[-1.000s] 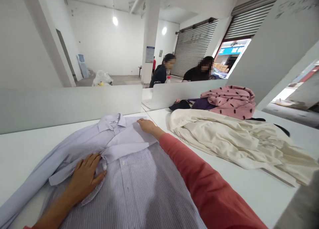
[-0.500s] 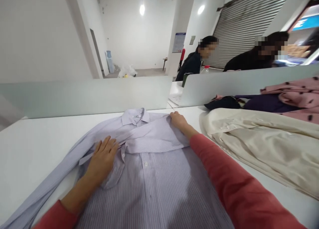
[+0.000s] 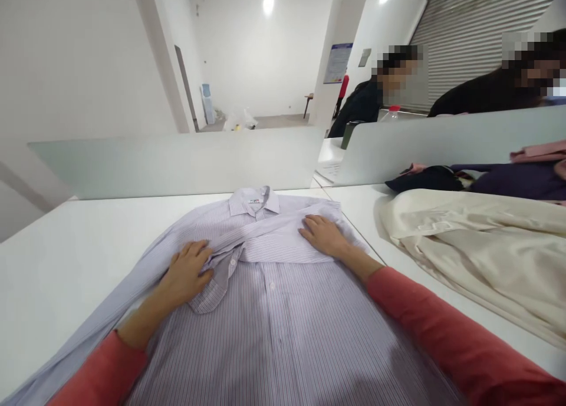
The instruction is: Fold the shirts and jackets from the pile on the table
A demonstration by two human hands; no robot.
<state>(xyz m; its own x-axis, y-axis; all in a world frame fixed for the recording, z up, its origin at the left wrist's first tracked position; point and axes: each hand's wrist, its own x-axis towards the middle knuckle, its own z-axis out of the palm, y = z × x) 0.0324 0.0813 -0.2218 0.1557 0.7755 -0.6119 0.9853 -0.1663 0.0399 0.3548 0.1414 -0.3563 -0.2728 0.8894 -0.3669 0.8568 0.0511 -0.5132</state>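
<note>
A light purple striped shirt (image 3: 283,312) lies front up on the white table, its collar (image 3: 254,203) at the far side. One sleeve (image 3: 283,241) is laid across the chest, with its cuff (image 3: 216,285) at the left. My left hand (image 3: 188,273) rests on the shirt beside that cuff, fingers spread a little. My right hand (image 3: 325,235) lies flat on the folded sleeve near the right shoulder, its fingers apart. The other sleeve (image 3: 110,300) stretches down to the lower left.
A cream garment (image 3: 477,241) lies on the white table (image 3: 39,247) at the right, with dark and pink clothes (image 3: 508,179) behind it. A frosted divider (image 3: 198,164) runs along the far edge. Two people (image 3: 360,102) are beyond it, near a red-capped bottle (image 3: 392,112).
My right hand has let go of the sleeve's shoulder end and now lies flat on it, a little lower. My left hand stays by the cuff. The camera view has shifted left.
</note>
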